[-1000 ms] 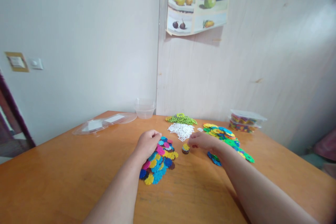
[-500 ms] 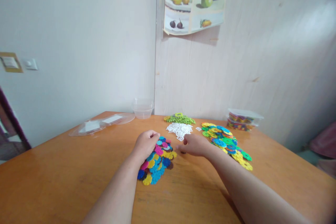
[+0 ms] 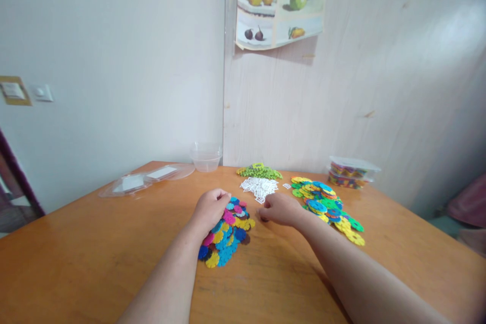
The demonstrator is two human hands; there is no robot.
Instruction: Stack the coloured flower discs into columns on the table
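Observation:
My left hand (image 3: 211, 208) rests at the upper left edge of a pile of flower-shaped plastic discs (image 3: 228, 235) in blue, pink, yellow and brown. Its thumb and fingers are closed together, and whatever they hold is hidden. On the other side of that pile, my right hand (image 3: 280, 208) is held low over the table with curled fingers. A small dark patch shows under its fingertips, too small to name. Just behind the right hand lies a heap of white square plastic frames (image 3: 259, 187).
A second disc pile (image 3: 330, 207) spreads to the right. Green pieces (image 3: 260, 171) lie at the back. A clear tub (image 3: 206, 156) and clear lids (image 3: 132, 182) stand left, stacked filled boxes (image 3: 351, 174) right. The wooden table (image 3: 94, 253) meets the wall behind.
My right hand's index finger, stretched toward the disc pile before, has curled in, and its fingertips are slightly farther right. My left hand stays in place.

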